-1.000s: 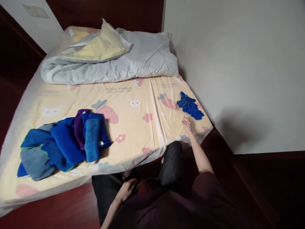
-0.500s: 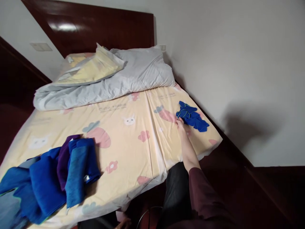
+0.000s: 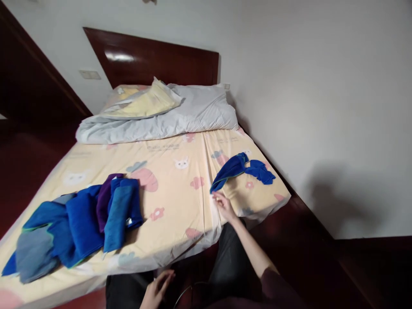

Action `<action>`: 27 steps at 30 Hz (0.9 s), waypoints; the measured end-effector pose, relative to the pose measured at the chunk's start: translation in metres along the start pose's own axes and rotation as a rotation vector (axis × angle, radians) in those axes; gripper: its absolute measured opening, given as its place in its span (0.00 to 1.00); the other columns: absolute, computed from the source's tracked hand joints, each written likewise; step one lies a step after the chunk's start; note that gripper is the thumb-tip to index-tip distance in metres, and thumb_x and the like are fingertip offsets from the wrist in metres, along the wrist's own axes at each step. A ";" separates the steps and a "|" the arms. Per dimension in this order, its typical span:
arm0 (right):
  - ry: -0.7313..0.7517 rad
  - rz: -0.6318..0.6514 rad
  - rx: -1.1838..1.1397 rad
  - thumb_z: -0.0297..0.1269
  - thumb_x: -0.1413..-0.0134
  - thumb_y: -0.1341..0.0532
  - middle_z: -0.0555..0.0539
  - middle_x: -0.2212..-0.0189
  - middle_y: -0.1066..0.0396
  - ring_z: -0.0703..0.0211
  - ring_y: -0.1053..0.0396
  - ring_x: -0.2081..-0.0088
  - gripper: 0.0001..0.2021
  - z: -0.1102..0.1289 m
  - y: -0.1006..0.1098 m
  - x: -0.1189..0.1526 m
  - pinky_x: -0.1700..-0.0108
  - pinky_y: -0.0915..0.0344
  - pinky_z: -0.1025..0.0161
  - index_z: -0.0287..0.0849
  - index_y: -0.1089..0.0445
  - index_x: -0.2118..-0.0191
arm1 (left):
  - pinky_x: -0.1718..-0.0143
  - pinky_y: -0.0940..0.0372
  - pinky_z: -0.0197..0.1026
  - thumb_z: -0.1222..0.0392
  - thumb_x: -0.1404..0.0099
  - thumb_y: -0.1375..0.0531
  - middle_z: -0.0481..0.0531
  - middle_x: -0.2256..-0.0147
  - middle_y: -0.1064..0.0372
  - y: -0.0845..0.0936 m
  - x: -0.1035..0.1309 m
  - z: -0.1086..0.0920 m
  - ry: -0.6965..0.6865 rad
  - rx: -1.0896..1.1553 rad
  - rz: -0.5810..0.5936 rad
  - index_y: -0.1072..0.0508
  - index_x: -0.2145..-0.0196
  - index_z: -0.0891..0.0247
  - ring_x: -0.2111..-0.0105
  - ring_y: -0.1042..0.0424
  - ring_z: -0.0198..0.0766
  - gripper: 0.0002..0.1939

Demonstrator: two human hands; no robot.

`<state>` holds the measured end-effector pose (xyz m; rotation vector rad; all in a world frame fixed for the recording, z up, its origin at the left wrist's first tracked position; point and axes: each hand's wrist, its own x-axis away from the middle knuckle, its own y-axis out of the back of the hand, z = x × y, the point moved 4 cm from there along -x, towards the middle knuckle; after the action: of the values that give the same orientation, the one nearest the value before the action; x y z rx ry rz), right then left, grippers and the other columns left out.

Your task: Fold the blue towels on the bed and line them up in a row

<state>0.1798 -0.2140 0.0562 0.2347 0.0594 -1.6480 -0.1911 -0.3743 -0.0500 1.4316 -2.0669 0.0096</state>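
Note:
My right hand (image 3: 222, 205) pinches one end of a blue towel (image 3: 229, 169) with green edging, stretched slantwise above the right part of the bed. Its far end lies beside a crumpled blue cloth (image 3: 261, 171); whether the two are separate pieces I cannot tell. Low in the view, over my lap near the bed's front edge, my left hand (image 3: 157, 289) has loosely bent fingers held apart, with nothing visible in them. On the left of the bed lies a pile of blue towels (image 3: 84, 223), with a purple towel (image 3: 104, 204) and a grey-blue towel (image 3: 37, 253) among them.
The bed (image 3: 174, 189) has a pale yellow sheet printed with rabbits and carrots. A grey-white quilt (image 3: 199, 109) is bunched near the dark wooden headboard (image 3: 167, 60). A white wall (image 3: 322, 107) rises along the right side.
My right hand has drawn the blue towel's end leftward and toward me, stretching it out from the crumpled heap. My left hand has risen further into view. The camera view has shifted.

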 end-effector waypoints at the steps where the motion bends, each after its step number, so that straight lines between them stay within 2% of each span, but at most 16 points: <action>1: -0.023 0.055 -0.027 0.45 0.36 0.36 0.40 0.45 0.27 0.53 0.25 0.49 0.20 0.004 -0.024 0.033 0.52 0.27 0.59 0.46 0.24 0.41 | 0.41 0.28 0.62 0.21 0.49 0.39 0.52 0.57 0.17 0.002 0.001 -0.009 -0.014 0.104 -0.026 0.16 0.61 0.47 0.49 0.20 0.64 0.32; 3: -0.066 0.122 -0.059 0.45 0.35 0.35 0.41 0.44 0.27 0.52 0.25 0.50 0.19 0.010 -0.070 0.096 0.52 0.26 0.57 0.48 0.23 0.42 | 0.42 0.27 0.61 0.23 0.48 0.35 0.57 0.56 0.17 0.003 0.003 -0.030 -0.028 0.298 -0.044 0.17 0.58 0.54 0.50 0.19 0.62 0.35; 6: -0.117 0.175 -0.078 0.43 0.35 0.35 0.42 0.44 0.26 0.50 0.24 0.50 0.17 0.016 -0.129 0.169 0.51 0.25 0.55 0.50 0.21 0.43 | 0.46 0.24 0.57 0.24 0.47 0.33 0.61 0.46 0.22 0.001 0.005 -0.060 -0.019 0.573 -0.059 0.22 0.47 0.60 0.45 0.22 0.59 0.42; 8: -0.147 0.216 -0.065 0.42 0.35 0.36 0.42 0.42 0.26 0.48 0.24 0.47 0.18 0.018 -0.158 0.201 0.51 0.24 0.54 0.50 0.22 0.41 | 0.48 0.24 0.56 0.25 0.44 0.34 0.63 0.44 0.24 -0.001 0.007 -0.075 -0.042 0.634 -0.070 0.25 0.44 0.62 0.46 0.22 0.58 0.43; 11: -0.158 0.288 -0.015 0.39 0.36 0.37 0.41 0.38 0.28 0.46 0.27 0.41 0.21 0.018 -0.177 0.222 0.48 0.24 0.53 0.48 0.24 0.39 | 0.48 0.25 0.54 0.28 0.44 0.32 0.63 0.50 0.20 0.001 0.010 -0.086 -0.136 0.447 -0.127 0.22 0.50 0.65 0.50 0.20 0.56 0.39; 14: -0.110 0.298 0.095 0.35 0.35 0.39 0.42 0.47 0.22 0.49 0.25 0.45 0.15 0.017 -0.168 0.215 0.44 0.26 0.52 0.46 0.21 0.47 | 0.48 0.27 0.54 0.26 0.44 0.35 0.61 0.58 0.18 0.009 0.015 -0.085 -0.191 0.296 -0.231 0.20 0.57 0.65 0.56 0.19 0.55 0.36; 16: -0.047 0.178 0.268 0.32 0.35 0.41 0.42 0.53 0.22 0.51 0.25 0.49 0.12 0.017 -0.147 0.197 0.42 0.28 0.51 0.44 0.21 0.52 | 0.52 0.26 0.52 0.27 0.40 0.39 0.61 0.59 0.18 0.017 0.018 -0.082 -0.203 0.273 -0.286 0.21 0.56 0.65 0.60 0.19 0.53 0.36; 17: -0.015 0.095 0.382 0.31 0.36 0.41 0.41 0.52 0.23 0.50 0.26 0.48 0.13 0.016 -0.135 0.185 0.39 0.30 0.51 0.43 0.21 0.51 | 0.54 0.26 0.51 0.28 0.38 0.40 0.61 0.59 0.18 0.021 0.020 -0.082 -0.216 0.262 -0.308 0.21 0.56 0.65 0.61 0.19 0.52 0.35; 19: 0.028 -0.030 0.610 0.29 0.37 0.41 0.36 0.44 0.28 0.46 0.32 0.40 0.18 0.013 -0.112 0.158 0.34 0.36 0.47 0.41 0.24 0.44 | 0.54 0.27 0.49 0.31 0.35 0.41 0.60 0.58 0.19 0.029 0.024 -0.085 -0.265 0.224 -0.334 0.21 0.56 0.64 0.61 0.20 0.50 0.31; 21: 0.037 -0.036 0.805 0.26 0.40 0.40 0.35 0.35 0.34 0.43 0.38 0.35 0.24 0.006 -0.096 0.129 0.31 0.42 0.42 0.41 0.28 0.38 | 0.53 0.28 0.47 0.34 0.33 0.42 0.59 0.58 0.19 0.034 0.029 -0.091 -0.318 0.194 -0.332 0.20 0.57 0.63 0.59 0.20 0.50 0.28; 22: 0.029 -0.006 0.873 0.24 0.42 0.40 0.35 0.34 0.35 0.42 0.39 0.34 0.25 0.001 -0.090 0.115 0.31 0.43 0.42 0.41 0.28 0.39 | 0.53 0.28 0.47 0.36 0.33 0.41 0.58 0.58 0.19 0.036 0.033 -0.094 -0.338 0.188 -0.324 0.20 0.57 0.62 0.58 0.20 0.49 0.26; 25: -0.034 0.075 0.956 0.18 0.49 0.43 0.36 0.43 0.26 0.44 0.33 0.39 0.23 -0.013 -0.075 0.079 0.34 0.39 0.44 0.40 0.22 0.50 | 0.55 0.29 0.45 0.37 0.33 0.41 0.57 0.59 0.19 0.047 0.045 -0.106 -0.376 0.223 -0.313 0.20 0.58 0.62 0.59 0.22 0.48 0.25; 27: -0.069 0.034 0.928 0.17 0.51 0.45 0.37 0.51 0.22 0.46 0.29 0.44 0.22 -0.014 -0.064 0.061 0.35 0.37 0.47 0.39 0.22 0.54 | 0.57 0.30 0.44 0.36 0.32 0.41 0.56 0.62 0.21 0.062 0.055 -0.113 -0.396 0.280 -0.365 0.20 0.61 0.62 0.61 0.23 0.46 0.25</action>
<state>0.1136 -0.2655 0.0248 0.8701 -0.7711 -1.5471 -0.2021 -0.3563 0.0884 2.1102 -2.1346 -0.1501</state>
